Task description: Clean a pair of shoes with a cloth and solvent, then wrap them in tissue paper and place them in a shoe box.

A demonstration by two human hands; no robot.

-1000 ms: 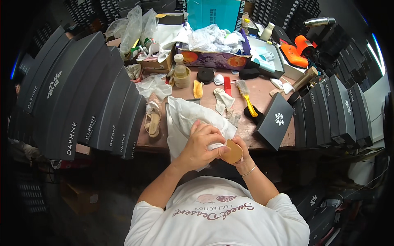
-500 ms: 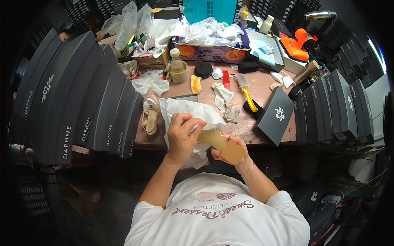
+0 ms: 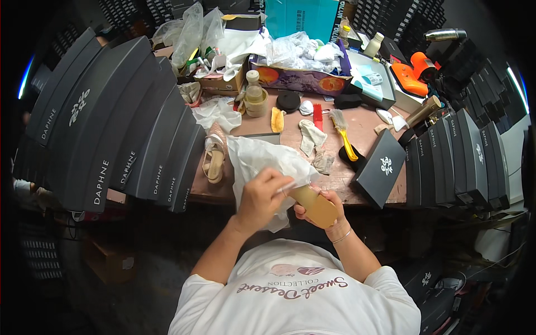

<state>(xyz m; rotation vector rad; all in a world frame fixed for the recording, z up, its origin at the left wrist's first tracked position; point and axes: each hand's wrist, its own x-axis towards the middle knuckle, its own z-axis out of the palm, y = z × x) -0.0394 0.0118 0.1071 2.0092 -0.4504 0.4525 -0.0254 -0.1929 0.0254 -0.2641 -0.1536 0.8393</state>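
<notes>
My right hand [image 3: 325,215] grips a tan shoe [image 3: 315,205] by its sole, held sole-up at the table's near edge. My left hand [image 3: 262,196] pinches something small and white against the shoe's upper end, over a crumpled sheet of white tissue paper [image 3: 257,162] that hangs off the table. A matching beige sandal [image 3: 214,156] lies to the left of the paper.
Rows of dark shoe boxes [image 3: 111,123] fan along the left, and more stand on the right [image 3: 458,156]. A dark box lid [image 3: 379,167] leans at the right front. A yellow brush [image 3: 343,134], white cloths [image 3: 310,137], a glue bottle [image 3: 254,95] and bags clutter the pinkish table [image 3: 368,131].
My left hand rose from the paper onto the shoe. The right hand turned the shoe so that its long tan sole faces up.
</notes>
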